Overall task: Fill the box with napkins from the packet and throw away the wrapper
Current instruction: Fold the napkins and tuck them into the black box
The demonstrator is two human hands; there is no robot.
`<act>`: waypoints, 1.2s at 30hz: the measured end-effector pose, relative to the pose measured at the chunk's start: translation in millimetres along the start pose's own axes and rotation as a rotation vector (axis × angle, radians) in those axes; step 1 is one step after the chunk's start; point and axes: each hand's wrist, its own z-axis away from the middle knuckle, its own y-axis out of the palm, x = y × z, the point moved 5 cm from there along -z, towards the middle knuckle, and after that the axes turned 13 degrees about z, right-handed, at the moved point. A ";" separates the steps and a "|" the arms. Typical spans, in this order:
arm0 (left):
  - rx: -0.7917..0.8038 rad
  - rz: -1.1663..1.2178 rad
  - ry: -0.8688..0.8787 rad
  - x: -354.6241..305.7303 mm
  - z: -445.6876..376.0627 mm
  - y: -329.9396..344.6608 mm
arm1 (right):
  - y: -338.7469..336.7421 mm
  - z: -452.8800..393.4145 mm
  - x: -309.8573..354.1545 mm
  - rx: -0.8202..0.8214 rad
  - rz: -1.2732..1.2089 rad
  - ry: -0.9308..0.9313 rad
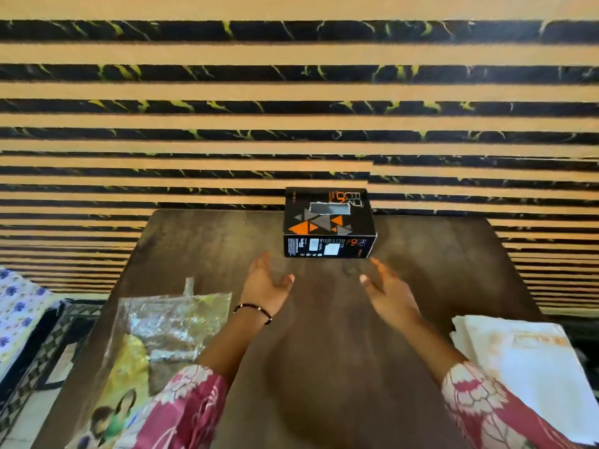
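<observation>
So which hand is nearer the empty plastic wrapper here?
Left. The left hand is open just right of the wrapper, its forearm alongside it. The right hand is open farther right, near the napkin stack.

Pink sleeves (181, 413) with white floral print, thin black beaded bracelet (254, 311) on left wrist

We find the box (329, 222) standing on the tabletop (324, 335) at its far edge, close against the wall (291, 92) behind it. Our left hand (264, 285) and right hand (387, 294) hover over the tabletop just before the box, apart from it and from each other. The wrapper (162, 325) lies at the near left, the napkins (525, 354) at the near right edge.
</observation>
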 end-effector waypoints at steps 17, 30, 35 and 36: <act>-0.029 0.062 0.103 -30.2 -31.4 23.5 | -5.1 -53.7 -4.4 0.015 -0.437 0.176; -0.044 0.038 0.141 46.7 91.6 3.4 | 17.2 108.7 -23.8 0.089 -0.636 0.237; -0.077 0.092 0.128 64.9 132.9 -12.3 | 23.3 146.4 -40.3 0.112 -0.617 0.254; -0.078 0.103 0.116 68.7 137.0 -14.1 | 24.1 152.1 -41.8 0.117 -0.624 0.253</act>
